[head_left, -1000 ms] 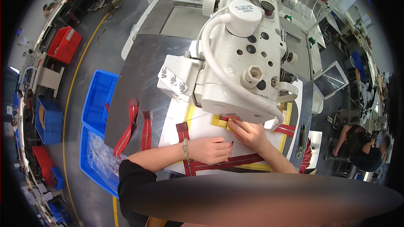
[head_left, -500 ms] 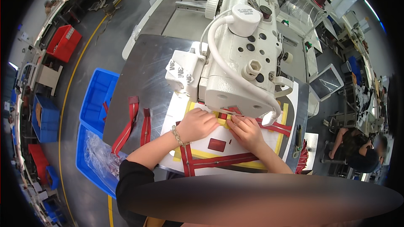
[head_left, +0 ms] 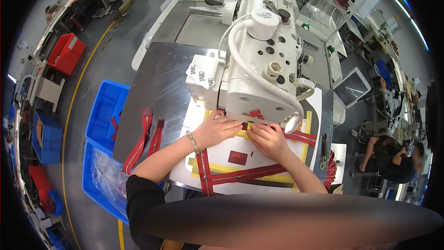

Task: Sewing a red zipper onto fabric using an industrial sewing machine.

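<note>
My left hand [head_left: 216, 129] rests under the head of a white sewing machine [head_left: 259, 83], fingers bent and together at a small yellow piece with red on it [head_left: 245, 131]; what it holds is hidden. Beside it, my right hand [head_left: 269, 141] has closed fingertips on that yellow piece. Beneath both lies a white sheet [head_left: 185, 171] edged with yellow tape. Red zipper strips [head_left: 245, 174] cross its lower part, another [head_left: 300, 137] extends rightward, and a small red rectangle [head_left: 237, 157] lies between my forearms.
Loose red zippers [head_left: 138, 148] lie on the metal table [head_left: 138, 88]. Blue bins [head_left: 101, 111] stand left, beside a taped floor aisle with more red [head_left: 64, 53] and blue bins. Scissors [head_left: 324, 150] lie right, near a screen [head_left: 352, 88] and a seated co-worker [head_left: 393, 162].
My left hand has moved up and forward from over the lower zipper to beside my right hand under the machine head, uncovering the red rectangle. My right hand has shifted only slightly.
</note>
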`<move>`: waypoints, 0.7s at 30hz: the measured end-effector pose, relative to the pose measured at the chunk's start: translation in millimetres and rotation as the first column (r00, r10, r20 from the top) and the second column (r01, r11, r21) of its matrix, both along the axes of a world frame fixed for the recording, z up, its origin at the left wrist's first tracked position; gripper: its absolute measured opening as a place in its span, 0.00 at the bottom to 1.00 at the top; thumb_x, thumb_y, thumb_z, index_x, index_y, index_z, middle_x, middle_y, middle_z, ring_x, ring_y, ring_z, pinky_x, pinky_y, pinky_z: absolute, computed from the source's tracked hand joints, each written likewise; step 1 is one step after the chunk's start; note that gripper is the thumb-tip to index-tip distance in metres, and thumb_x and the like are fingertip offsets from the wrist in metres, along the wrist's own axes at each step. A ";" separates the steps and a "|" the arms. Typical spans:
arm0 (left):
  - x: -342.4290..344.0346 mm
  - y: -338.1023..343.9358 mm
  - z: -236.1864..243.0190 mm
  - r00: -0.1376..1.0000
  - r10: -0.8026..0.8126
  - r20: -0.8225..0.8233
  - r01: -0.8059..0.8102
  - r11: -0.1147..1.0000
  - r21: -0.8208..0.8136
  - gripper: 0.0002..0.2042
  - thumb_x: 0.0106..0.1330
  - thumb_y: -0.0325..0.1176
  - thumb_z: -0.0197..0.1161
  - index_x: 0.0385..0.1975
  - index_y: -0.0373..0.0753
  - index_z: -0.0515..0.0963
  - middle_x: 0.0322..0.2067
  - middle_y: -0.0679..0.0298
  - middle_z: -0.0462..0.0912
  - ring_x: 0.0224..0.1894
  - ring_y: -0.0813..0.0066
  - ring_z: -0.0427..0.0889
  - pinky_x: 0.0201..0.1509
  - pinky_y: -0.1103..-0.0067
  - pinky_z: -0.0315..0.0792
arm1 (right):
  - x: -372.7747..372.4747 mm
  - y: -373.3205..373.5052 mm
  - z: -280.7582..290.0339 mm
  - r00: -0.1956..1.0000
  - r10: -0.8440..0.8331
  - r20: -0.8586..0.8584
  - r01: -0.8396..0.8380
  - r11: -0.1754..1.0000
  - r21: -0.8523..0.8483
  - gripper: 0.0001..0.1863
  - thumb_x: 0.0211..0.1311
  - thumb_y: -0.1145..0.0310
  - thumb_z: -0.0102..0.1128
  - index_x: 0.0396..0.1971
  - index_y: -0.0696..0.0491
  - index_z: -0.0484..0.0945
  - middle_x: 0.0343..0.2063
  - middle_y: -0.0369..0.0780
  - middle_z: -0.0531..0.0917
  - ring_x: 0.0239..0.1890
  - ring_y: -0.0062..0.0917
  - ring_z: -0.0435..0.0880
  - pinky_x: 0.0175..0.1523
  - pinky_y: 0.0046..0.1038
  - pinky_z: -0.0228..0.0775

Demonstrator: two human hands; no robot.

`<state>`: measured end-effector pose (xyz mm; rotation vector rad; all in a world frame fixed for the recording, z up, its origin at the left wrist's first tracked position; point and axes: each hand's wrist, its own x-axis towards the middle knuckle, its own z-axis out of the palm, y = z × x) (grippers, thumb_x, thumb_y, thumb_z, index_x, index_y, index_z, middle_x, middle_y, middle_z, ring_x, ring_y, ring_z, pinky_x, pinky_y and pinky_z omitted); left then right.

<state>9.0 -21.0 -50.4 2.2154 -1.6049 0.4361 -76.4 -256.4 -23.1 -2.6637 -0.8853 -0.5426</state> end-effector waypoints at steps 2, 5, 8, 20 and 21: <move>0.0 0.1 -2.4 1.000 0.002 0.019 -0.003 1.000 0.022 0.19 0.57 0.41 0.62 0.50 0.49 0.77 0.49 0.79 0.77 0.40 0.80 0.74 0.51 0.71 0.64 | 1.1 -0.9 0.7 1.000 0.008 -0.011 -0.008 1.000 0.008 0.15 0.46 0.71 0.67 0.38 0.52 0.81 0.41 0.34 0.81 0.45 0.22 0.79 0.49 0.28 0.63; -0.4 0.0 -2.4 0.999 0.015 0.036 -0.017 0.998 0.062 0.19 0.59 0.42 0.61 0.51 0.51 0.76 0.49 0.80 0.77 0.40 0.81 0.74 0.52 0.72 0.64 | 1.9 -2.1 0.5 1.000 0.019 -0.018 -0.019 1.000 0.008 0.15 0.46 0.71 0.68 0.38 0.51 0.81 0.41 0.34 0.81 0.45 0.22 0.79 0.48 0.28 0.63; -1.2 -0.6 -2.0 1.000 0.026 0.002 -0.026 0.997 0.075 0.19 0.60 0.42 0.59 0.52 0.51 0.75 0.50 0.80 0.76 0.41 0.81 0.74 0.52 0.71 0.64 | 2.8 -3.9 -1.1 0.999 0.029 -0.037 -0.028 0.999 0.022 0.16 0.46 0.71 0.68 0.38 0.51 0.81 0.42 0.33 0.81 0.45 0.21 0.79 0.49 0.28 0.63; 3.5 -3.5 1.0 0.978 0.021 -0.209 0.013 0.987 0.159 0.20 0.59 0.40 0.62 0.53 0.51 0.76 0.48 0.76 0.80 0.49 0.83 0.79 0.48 0.73 0.63 | 0.7 -4.7 0.9 0.995 0.018 -0.097 -0.015 0.999 0.033 0.17 0.45 0.71 0.68 0.40 0.51 0.81 0.43 0.34 0.81 0.41 0.20 0.79 0.49 0.28 0.63; 5.8 -3.7 -1.2 0.975 -0.001 -0.223 0.038 0.986 0.160 0.20 0.59 0.40 0.61 0.53 0.51 0.75 0.49 0.76 0.80 0.50 0.81 0.79 0.47 0.74 0.67 | 0.9 -4.3 1.1 0.995 0.021 -0.098 -0.018 0.999 0.036 0.17 0.45 0.71 0.68 0.40 0.51 0.81 0.43 0.34 0.81 0.41 0.20 0.79 0.49 0.28 0.63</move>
